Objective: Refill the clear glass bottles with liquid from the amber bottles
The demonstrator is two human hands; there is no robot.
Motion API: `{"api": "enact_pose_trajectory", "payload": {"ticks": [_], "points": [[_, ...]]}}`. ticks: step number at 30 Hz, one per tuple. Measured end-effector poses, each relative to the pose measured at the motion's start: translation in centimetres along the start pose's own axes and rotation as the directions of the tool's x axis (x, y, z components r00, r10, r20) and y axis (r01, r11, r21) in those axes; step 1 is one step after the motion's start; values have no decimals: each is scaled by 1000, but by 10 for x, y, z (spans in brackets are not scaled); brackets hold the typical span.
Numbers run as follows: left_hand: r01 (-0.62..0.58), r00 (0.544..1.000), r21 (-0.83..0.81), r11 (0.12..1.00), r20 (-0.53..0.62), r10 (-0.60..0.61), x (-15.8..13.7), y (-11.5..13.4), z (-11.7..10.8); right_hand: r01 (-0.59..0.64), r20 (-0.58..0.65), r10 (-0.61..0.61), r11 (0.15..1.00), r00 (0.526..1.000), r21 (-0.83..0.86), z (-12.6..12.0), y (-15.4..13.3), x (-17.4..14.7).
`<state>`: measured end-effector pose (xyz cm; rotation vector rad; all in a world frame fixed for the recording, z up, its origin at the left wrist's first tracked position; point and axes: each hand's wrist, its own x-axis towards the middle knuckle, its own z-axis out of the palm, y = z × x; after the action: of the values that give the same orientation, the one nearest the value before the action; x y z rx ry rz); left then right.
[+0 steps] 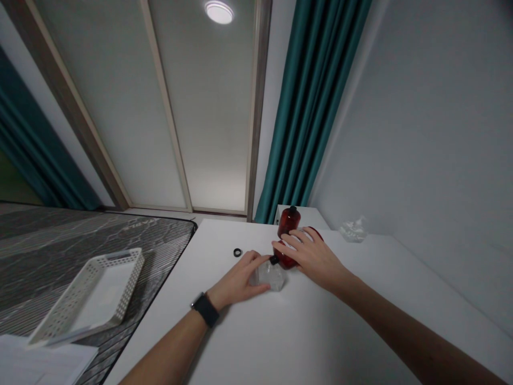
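Note:
My left hand (pixel 242 279), with a dark watch at the wrist, is wrapped round a clear bottle (pixel 272 275) with a black cap. Its thumb and index finger lie along the bottle's sides. Just to the right, my right hand (pixel 315 258) is curved over a red-brown bottle (pixel 285 258), which it partly hides. Behind these fingers stands another red-brown bottle (pixel 289 222) with a black top, upright. More red-brown surface shows past the right fingertips; whether it is a separate bottle I cannot tell. A small black ring (pixel 238 252) lies on the white table left of the hands.
The white table (pixel 280 342) reaches to the wall on the right. Crumpled clear plastic (pixel 353 230) lies near its back right. On the grey striped surface at left are a white perforated basket (pixel 130 286) and papers (pixel 48 363). Teal curtains (pixel 308 107) hang behind.

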<state>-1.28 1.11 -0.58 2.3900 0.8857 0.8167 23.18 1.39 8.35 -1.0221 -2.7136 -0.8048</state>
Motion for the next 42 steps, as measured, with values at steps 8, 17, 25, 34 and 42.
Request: {"api": "enact_pose_trajectory", "payload": {"ticks": [8, 17, 25, 34, 42], "points": [[-9, 1000, -6, 1000, -4, 9, 0, -2, 1, 5, 12, -5, 1000, 1000, 1, 1, 0, 1], [-6, 1000, -3, 1000, -7, 6, 0, -2, 1, 9, 19, -9, 1000, 1000, -8, 0, 0, 1], [-7, 1000, -7, 1000, -5, 7, -1, -2, 0, 15, 22, -15, 1000, 1000, -7, 0, 0, 1], [-9, 1000, 1, 1000, -2, 9, -1, -3, 1, 16, 7, -16, 1000, 1000, -18, -1, -1, 1], [-7, 1000, -5, 1000, -1, 7, 0, -2, 1, 27, 1, -27, 999, 1000, -25, 1, 0, 1]]}}
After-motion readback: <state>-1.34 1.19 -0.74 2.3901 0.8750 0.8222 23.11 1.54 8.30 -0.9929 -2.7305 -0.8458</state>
